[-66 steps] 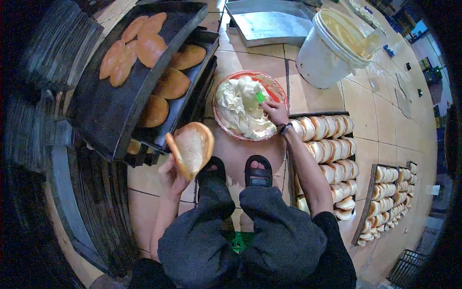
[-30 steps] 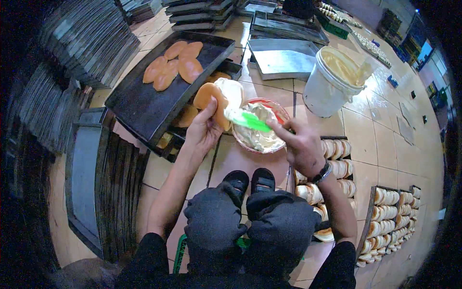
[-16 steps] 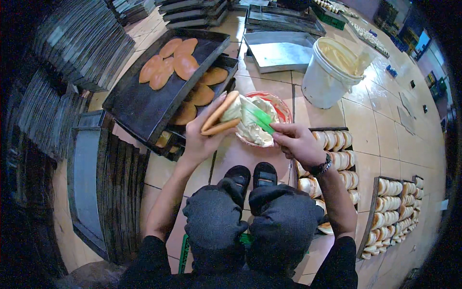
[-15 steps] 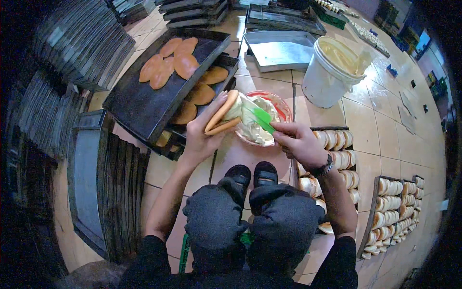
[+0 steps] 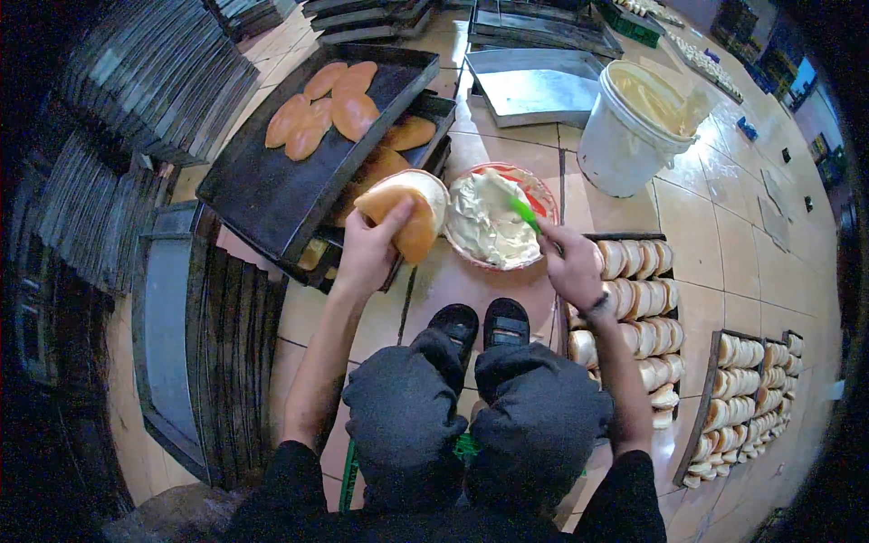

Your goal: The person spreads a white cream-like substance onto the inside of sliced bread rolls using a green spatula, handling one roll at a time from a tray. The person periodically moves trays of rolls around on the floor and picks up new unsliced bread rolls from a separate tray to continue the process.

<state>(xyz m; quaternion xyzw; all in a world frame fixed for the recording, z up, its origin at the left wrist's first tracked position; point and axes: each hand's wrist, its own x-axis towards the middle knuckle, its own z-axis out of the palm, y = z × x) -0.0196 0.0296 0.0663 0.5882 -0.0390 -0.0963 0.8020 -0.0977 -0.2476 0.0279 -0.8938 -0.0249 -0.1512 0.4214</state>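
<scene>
My left hand (image 5: 376, 237) grips a split golden bun (image 5: 411, 222), a pale edge showing on its right side, just left of a red-rimmed bowl (image 5: 534, 187). My right hand (image 5: 563, 257) is closed on a green spatula (image 5: 525, 211), whose blade dips into the white cream (image 5: 484, 222) in that bowl. Behind the bun, stacked dark trays (image 5: 253, 199) hold oval buns (image 5: 353, 113). Beside my right hand and forearm stands a tray packed with rows of cream-coated buns (image 5: 634, 291).
A white bucket (image 5: 620, 158) of pale paste stands at back right, beside a shiny empty-looking pan (image 5: 534, 90). Tray stacks (image 5: 163, 81) line the left and back. More filled bun trays (image 5: 733, 380) lie at right. My sandaled feet (image 5: 507, 326) and knees are below the bowl.
In the last half second the spatula has moved from the bun back into the cream as my right hand shifted right. The bun in my left hand has turned outer side up.
</scene>
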